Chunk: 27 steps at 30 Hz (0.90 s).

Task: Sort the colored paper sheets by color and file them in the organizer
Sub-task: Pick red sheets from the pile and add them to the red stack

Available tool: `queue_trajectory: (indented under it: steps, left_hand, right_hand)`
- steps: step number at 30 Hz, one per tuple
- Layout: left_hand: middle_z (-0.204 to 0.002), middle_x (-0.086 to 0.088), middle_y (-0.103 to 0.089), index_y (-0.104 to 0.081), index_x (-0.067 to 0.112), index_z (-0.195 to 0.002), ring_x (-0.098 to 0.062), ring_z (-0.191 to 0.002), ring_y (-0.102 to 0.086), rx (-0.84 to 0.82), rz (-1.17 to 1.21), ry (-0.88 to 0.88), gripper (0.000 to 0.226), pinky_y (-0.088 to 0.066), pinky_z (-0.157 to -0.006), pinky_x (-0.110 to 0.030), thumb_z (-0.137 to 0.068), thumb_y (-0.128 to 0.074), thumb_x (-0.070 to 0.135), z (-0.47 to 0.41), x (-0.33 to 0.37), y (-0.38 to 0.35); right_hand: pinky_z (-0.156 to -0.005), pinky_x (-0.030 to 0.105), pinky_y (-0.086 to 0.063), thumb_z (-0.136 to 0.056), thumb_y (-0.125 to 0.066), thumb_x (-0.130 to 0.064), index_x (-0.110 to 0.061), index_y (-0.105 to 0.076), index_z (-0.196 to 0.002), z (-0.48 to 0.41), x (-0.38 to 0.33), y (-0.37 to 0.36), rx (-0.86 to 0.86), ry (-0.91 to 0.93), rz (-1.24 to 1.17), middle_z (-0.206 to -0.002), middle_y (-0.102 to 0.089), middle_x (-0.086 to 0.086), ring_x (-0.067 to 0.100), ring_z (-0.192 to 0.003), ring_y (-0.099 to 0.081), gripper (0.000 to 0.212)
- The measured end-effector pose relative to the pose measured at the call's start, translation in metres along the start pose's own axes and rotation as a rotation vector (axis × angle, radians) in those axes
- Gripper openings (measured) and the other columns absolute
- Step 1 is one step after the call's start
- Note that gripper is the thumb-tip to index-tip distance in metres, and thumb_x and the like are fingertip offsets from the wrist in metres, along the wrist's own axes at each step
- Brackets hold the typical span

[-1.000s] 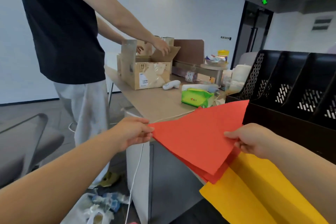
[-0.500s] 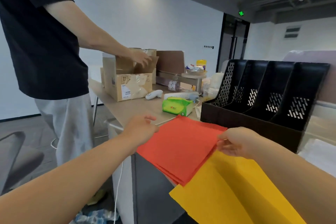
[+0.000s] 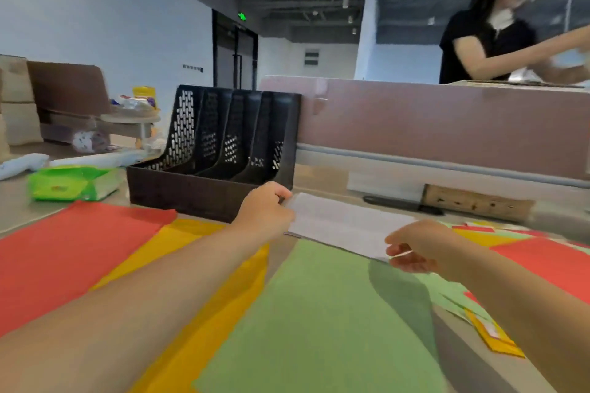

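Beside one black organizer (image 3: 207,195), two hands (image 3: 263,212) (image 3: 418,247) hold one white sheet (image 3: 338,223).

Organizer (image 3: 210,188): back of the desk (image 3: 319,179), before the partition (image 3: 447,128);
Tissue pack (image 3: 71,183): left of the organizer;
Stacks (image 3: 319,313): side by side along the front edge;
Held sheet (image 3: 344,223): above them, right of the organizer

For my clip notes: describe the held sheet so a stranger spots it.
Start at the black organizer. Right of its near corner, the left hand and right hand pinch a white sheet over the green paper. Every sheet around it is green, yellow or red.
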<state>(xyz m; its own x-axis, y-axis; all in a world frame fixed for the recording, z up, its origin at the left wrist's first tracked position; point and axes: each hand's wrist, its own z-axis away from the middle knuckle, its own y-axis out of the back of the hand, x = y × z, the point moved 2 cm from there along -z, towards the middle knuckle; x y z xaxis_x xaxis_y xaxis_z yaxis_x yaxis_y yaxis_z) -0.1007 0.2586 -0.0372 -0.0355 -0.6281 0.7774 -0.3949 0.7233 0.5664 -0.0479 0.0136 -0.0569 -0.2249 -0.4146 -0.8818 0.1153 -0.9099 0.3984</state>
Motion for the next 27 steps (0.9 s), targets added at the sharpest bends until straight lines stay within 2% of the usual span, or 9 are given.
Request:
queue_trajectory:
  steps: [3, 5, 7, 9, 12, 15, 17, 22, 27]
  left_hand:
    - [-0.083, 0.009, -0.051, -0.055, 0.018, -0.113, -0.006, -0.064, -0.050, -0.113, 0.071, -0.052, 0.031, -0.036, -0.048, -0.015, -0.084, -0.059, 0.008, -0.002, 0.042, -0.065]
    - [-0.088, 0.008, -0.051, -0.054, 0.019, -0.114, 0.000, -0.065, -0.046, -0.176, 0.080, -0.087, 0.031, -0.034, -0.048, -0.014, -0.085, -0.059, 0.009, 0.002, 0.069, -0.105]
    - [-0.104, 0.002, -0.052, -0.053, 0.021, -0.114, 0.001, -0.068, -0.046, -0.247, 0.077, -0.139, 0.030, -0.036, -0.051, -0.015, -0.086, -0.058, 0.010, 0.008, 0.093, -0.146]
    - [-0.115, -0.001, -0.050, -0.053, 0.021, -0.116, -0.005, -0.076, -0.051, -0.356, 0.043, -0.217, 0.029, -0.042, -0.055, -0.016, -0.089, -0.057, 0.012, 0.019, 0.115, -0.188]
    - [-0.134, -0.002, -0.041, -0.047, 0.026, -0.127, -0.017, -0.112, -0.051, -0.490, -0.146, -0.330, 0.036, -0.050, -0.087, -0.029, -0.093, -0.055, 0.034, 0.034, 0.138, -0.251]
    - [-0.148, -0.003, -0.031, -0.036, 0.030, -0.140, -0.026, -0.139, -0.028, -0.476, -0.462, -0.396, 0.056, -0.018, -0.115, -0.052, -0.091, -0.046, 0.057, 0.036, 0.150, -0.292]
    - [-0.155, -0.004, -0.021, -0.028, 0.032, -0.145, -0.027, -0.145, -0.015, -0.473, -0.526, -0.368, 0.061, -0.007, -0.116, -0.055, -0.091, -0.037, 0.060, 0.032, 0.151, -0.312]
    - [-0.158, -0.006, -0.018, -0.021, 0.034, -0.150, -0.027, -0.145, -0.017, -0.552, -0.575, -0.251, 0.064, -0.015, -0.117, -0.050, -0.092, -0.025, 0.062, 0.026, 0.143, -0.329]
    - [-0.118, -0.001, -0.065, -0.063, 0.026, -0.115, -0.022, -0.108, -0.059, -0.298, -0.523, -0.325, 0.055, -0.045, -0.090, -0.035, -0.093, -0.027, 0.060, 0.024, 0.156, -0.305]
  right_hand:
    - [-0.046, 0.021, -0.046, -0.085, -0.057, -0.002, 0.001, -0.063, -0.082, 0.007, 0.042, 0.075, 0.219, 0.011, 0.031, -0.069, -0.061, 0.014, 0.021, -0.051, -0.057, 0.008]
    - [-0.055, 0.027, -0.044, -0.080, -0.056, 0.000, 0.001, -0.066, -0.072, 0.012, 0.071, 0.126, 0.459, 0.070, 0.200, -0.068, -0.062, 0.016, 0.024, -0.056, -0.057, 0.013]
    - [-0.073, 0.033, -0.044, -0.080, -0.055, -0.004, -0.002, -0.070, -0.093, 0.021, 0.100, 0.169, 0.743, 0.113, 0.453, -0.093, -0.067, 0.019, 0.031, -0.085, -0.061, 0.019]
    - [-0.097, 0.039, -0.037, -0.086, -0.057, -0.016, -0.004, -0.056, -0.125, 0.029, 0.132, 0.204, 0.915, 0.102, 0.648, -0.125, -0.054, 0.023, 0.037, -0.117, -0.047, 0.041]
    - [-0.109, 0.039, -0.027, -0.093, -0.043, -0.047, -0.014, -0.030, -0.144, 0.032, 0.179, 0.235, 0.755, -0.074, 0.904, -0.142, -0.037, 0.017, 0.033, -0.133, -0.032, 0.063]
    - [-0.110, 0.036, -0.028, -0.095, -0.024, -0.058, -0.023, -0.022, -0.148, 0.026, 0.199, 0.255, 0.494, -0.175, 0.996, -0.146, -0.033, 0.007, 0.025, -0.137, -0.030, 0.063]
    - [-0.111, 0.036, -0.025, -0.095, -0.023, -0.059, -0.025, -0.021, -0.148, 0.026, 0.198, 0.259, 0.472, -0.150, 0.999, -0.148, -0.031, 0.006, 0.025, -0.138, -0.027, 0.063]
    - [-0.111, 0.041, -0.024, -0.089, -0.029, -0.065, -0.019, -0.033, -0.143, 0.022, 0.204, 0.267, 0.662, -0.255, 0.852, -0.147, -0.036, 0.011, 0.034, -0.138, -0.024, 0.071]
    - [-0.099, 0.032, -0.035, -0.091, -0.047, -0.052, -0.011, -0.035, -0.143, 0.040, 0.188, 0.272, 0.737, -0.193, 0.351, -0.145, -0.042, 0.011, 0.027, -0.130, -0.042, 0.067]
